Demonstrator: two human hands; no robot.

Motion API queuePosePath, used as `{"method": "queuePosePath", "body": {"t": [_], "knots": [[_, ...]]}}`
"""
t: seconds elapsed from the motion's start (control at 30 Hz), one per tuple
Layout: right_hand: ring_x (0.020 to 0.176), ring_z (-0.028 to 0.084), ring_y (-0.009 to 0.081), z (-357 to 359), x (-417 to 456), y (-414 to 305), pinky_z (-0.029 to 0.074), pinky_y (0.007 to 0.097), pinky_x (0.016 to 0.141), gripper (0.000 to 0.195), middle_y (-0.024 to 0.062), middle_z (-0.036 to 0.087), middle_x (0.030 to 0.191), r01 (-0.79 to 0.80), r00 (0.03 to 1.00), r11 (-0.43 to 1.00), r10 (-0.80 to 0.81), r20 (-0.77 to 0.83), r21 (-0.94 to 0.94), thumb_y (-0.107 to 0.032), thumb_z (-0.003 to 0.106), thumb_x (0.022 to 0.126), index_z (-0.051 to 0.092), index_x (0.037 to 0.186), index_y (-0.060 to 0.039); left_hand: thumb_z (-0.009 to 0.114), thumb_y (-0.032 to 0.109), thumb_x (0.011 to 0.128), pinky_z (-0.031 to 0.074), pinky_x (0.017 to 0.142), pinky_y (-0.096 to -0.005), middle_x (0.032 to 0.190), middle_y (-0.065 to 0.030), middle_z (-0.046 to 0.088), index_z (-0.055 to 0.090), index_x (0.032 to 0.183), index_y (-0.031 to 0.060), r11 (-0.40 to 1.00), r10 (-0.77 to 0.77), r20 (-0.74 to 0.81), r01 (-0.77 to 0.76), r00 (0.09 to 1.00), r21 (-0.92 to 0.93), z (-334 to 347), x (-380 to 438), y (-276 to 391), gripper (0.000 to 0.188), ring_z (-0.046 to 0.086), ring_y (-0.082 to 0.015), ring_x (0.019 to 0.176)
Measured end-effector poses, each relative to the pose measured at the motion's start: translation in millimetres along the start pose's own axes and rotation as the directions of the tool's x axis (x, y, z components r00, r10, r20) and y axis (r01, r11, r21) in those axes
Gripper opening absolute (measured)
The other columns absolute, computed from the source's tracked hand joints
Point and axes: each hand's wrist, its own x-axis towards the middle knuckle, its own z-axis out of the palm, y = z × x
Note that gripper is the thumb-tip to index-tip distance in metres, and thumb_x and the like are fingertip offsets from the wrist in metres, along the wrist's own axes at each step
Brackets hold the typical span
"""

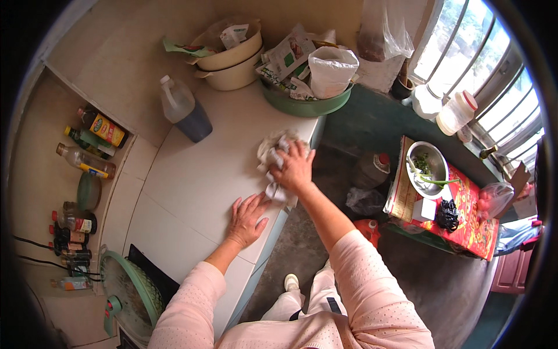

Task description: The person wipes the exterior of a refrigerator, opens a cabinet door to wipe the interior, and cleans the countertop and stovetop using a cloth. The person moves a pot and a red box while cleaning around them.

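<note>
A crumpled pale cloth [275, 150] lies on the white tiled counter [187, 187], close to its front edge. My right hand [291, 166] presses down over the cloth with its fingers spread, and part of the cloth hangs toward the edge below the wrist. My left hand [247, 221] rests flat on the tiles near the same edge, fingers apart, with nothing in it. Beyond both hands stands a clear plastic jug [185, 111] partly filled with dark liquid.
Stacked cream basins [231, 70] and a green basin [309, 107] full of packets occupy the counter's far end. Sauce bottles [104, 128] line a wall recess. A lidded green pan [135, 292] sits at lower left. Right, a steel bowl [440, 185] tops a red box [468, 209].
</note>
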Motion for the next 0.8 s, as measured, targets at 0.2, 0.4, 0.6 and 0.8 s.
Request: {"method": "queuePosePath", "body": {"t": [0.2, 0.4, 0.6, 0.8], "knots": [[0.132, 0.025, 0.05, 11, -17, 12, 0.033, 0.0523, 0.108, 0.056, 0.0241, 0.035, 0.141, -0.098, 0.978, 0.963, 0.14, -0.154, 0.253, -0.026, 0.076, 0.068, 0.06, 0.118, -0.0076, 0.06, 0.028, 0.082, 0.018, 0.112, -0.05, 0.144, -0.0069, 0.042, 0.055, 0.124, 0.0094, 1.0, 0.0, 0.027, 0.0, 1.0, -0.008, 5, 1, 0, 0.046, 0.035, -0.0247, 0.133], [0.13, 0.036, 0.045, 22, -92, -34, 0.037, 0.0453, 0.106, 0.058, 0.0265, 0.025, 0.148, -0.169, 0.95, 0.831, 0.28, -0.136, 0.53, -0.014, 0.068, 0.072, 0.053, 0.128, -0.0067, 0.059, 0.022, 0.076, 0.018, 0.112, -0.0503, 0.142, -0.0077, 0.044, 0.053, 0.125, 0.0069, 0.999, -0.025, 0.045, 0.024, 0.999, 0.037, 11, -1, -7, 0.051, 0.035, -0.0249, 0.134], [0.113, 0.049, 0.0415, 59, -40, 22, 0.04, 0.0438, 0.098, 0.054, 0.0245, 0.054, 0.115, -0.227, 0.731, 0.487, 0.657, -0.183, 0.843, -0.014, 0.06, 0.083, 0.047, 0.134, -0.0014, 0.058, 0.024, 0.08, 0.019, 0.111, -0.0496, 0.139, -0.0093, 0.045, 0.053, 0.128, 0.0057, 0.999, 0.022, 0.075, -0.023, 0.997, 0.021, 2, 11, 1, 0.052, 0.039, -0.0282, 0.13], [0.112, 0.051, 0.0367, 99, -15, 68, 0.039, 0.0405, 0.099, 0.051, 0.0225, 0.053, 0.121, -0.233, 0.613, 0.189, 0.79, -0.007, 0.954, -0.012, 0.056, 0.084, 0.047, 0.132, 0.003, 0.058, 0.026, 0.084, 0.025, 0.106, -0.0487, 0.132, -0.012, 0.049, 0.048, 0.133, 0.0091, 0.994, 0.053, 0.123, -0.064, 0.991, 0.09, -26, 115, -28, 0.053, 0.044, -0.0306, 0.12]]}}
